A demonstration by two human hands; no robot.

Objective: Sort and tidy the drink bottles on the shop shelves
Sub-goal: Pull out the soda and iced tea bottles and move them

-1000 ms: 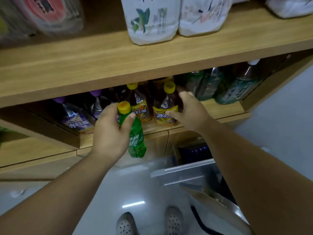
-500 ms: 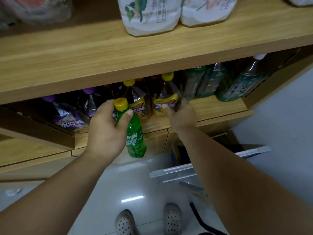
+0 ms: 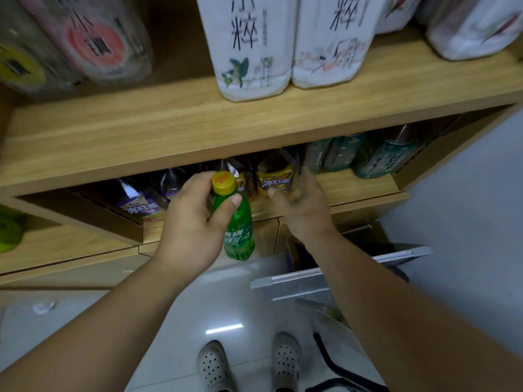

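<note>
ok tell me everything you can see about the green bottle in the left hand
The green bottle is small, translucent green plastic, closed with a yellow cap with an orange mark on top. A green label with white lettering wraps its lower body. It hangs roughly upright, slightly tilted, in front of the lower shelf edge, resting on nothing. The left hand grips its neck and shoulder, thumb across the front just below the cap.

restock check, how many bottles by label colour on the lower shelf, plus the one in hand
purple-label bottles: 2
yellow-label bottles: 2
dark green bottles: 3
green soda bottle in left hand: 1
total: 8
</note>
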